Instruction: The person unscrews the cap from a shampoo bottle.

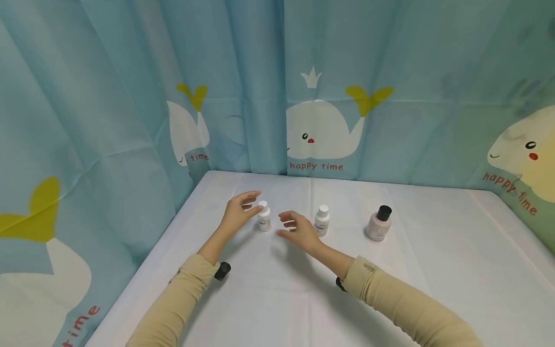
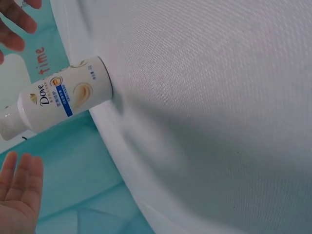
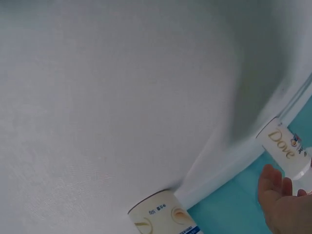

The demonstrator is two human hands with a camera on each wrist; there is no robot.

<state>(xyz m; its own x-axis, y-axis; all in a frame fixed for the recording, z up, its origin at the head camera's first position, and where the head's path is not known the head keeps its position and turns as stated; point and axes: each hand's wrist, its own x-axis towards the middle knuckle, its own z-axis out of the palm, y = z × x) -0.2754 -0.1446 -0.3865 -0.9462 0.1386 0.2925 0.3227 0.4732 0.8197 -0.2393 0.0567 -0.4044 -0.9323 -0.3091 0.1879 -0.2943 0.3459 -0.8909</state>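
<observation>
Two small white Dove bottles stand upright on the white-covered table, one on the left and another to its right. My left hand is beside the left bottle, fingers loosely bent and thumb apart, overlapping its neck in the head view. In the left wrist view, a gap shows between that hand and the bottle. Between the two bottles hovers my right hand, thumb and fingers spread with nothing held. Its wrist view has the right hand near the left bottle, the right bottle lower down.
A pinkish bottle with a black cap stands farther right on the table. Blue curtains printed with whales hang along the back and left edges. Small black objects show beside both sleeves.
</observation>
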